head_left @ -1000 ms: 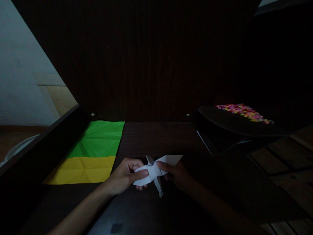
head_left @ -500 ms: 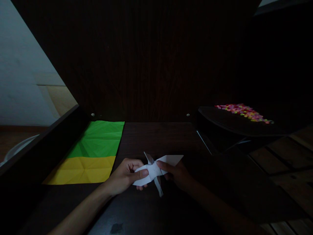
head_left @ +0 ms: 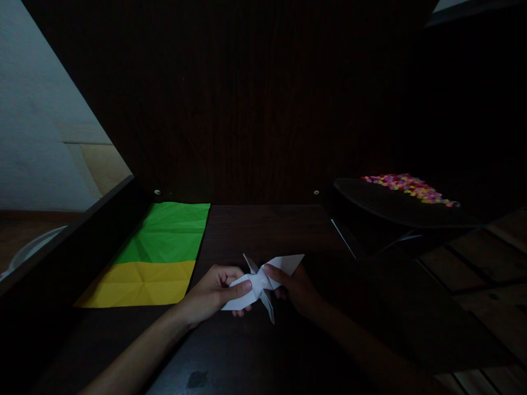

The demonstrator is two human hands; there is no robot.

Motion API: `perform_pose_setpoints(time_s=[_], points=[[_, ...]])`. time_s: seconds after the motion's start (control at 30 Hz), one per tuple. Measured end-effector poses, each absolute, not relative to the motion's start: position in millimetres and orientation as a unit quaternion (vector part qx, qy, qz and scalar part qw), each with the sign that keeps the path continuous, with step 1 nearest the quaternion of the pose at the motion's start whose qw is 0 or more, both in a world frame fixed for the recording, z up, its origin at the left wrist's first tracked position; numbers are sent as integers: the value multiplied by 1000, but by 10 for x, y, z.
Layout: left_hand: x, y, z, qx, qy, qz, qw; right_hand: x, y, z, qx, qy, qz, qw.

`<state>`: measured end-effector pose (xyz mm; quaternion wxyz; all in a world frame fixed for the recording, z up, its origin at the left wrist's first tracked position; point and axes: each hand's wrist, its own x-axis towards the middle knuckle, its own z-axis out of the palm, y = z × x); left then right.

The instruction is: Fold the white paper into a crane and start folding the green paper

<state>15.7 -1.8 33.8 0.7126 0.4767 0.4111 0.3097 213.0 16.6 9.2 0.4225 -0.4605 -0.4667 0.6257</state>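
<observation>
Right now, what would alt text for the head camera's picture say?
A left hand and right hand hold a folded white paper shape over a dark tabletop. Creased green and yellow paper lies at left, a multicoloured item at far right.

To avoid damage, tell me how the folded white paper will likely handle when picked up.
The folded white paper is probably light, given its thin edges. Its folds likely make it stiffer than a flat sheet. The narrow points sticking out look apt to bend or crumple.

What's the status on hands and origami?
Left hand, right hand: pinching opposite sides of white origami crane. Crane: spread between them. Yellow paper: off left, seemingly not in the way.
</observation>
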Motion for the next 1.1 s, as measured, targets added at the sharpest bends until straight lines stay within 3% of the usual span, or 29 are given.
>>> perform_pose_setpoints(time_s=[0.5,1.1], points=[[158,-11,342,479,427,321,696,2077,175,164,-454,-381,657,466],[171,-2,337,456,413,310,725,2094,168,204,-487,-374,666,424]])
